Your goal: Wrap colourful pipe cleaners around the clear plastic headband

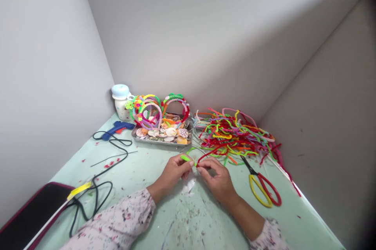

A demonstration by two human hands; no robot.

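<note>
My left hand (176, 169) is pinched around a bright green fuzzy strip (185, 158), which appears wrapped on a thin hoop, perhaps a headband. Thumb and forefinger of my right hand (216, 177) close on a red pipe cleaner (207, 155) where it meets the green. The red length arcs up toward the pile behind. Both hands are close together, just above the table's middle. A crumpled white scrap (188, 185) lies below them. Scissors (262, 187) with one yellow and one red handle rest to the right of my right hand.
Behind stand a metal tray (160, 143) of seashells with colourful headbands (151, 115) on it, a pile of pipe cleaners (235, 134), and a white jar (123, 111). At left lie a blue glue gun (117, 128), its black cord (104, 169) and a black-topped object (38, 209).
</note>
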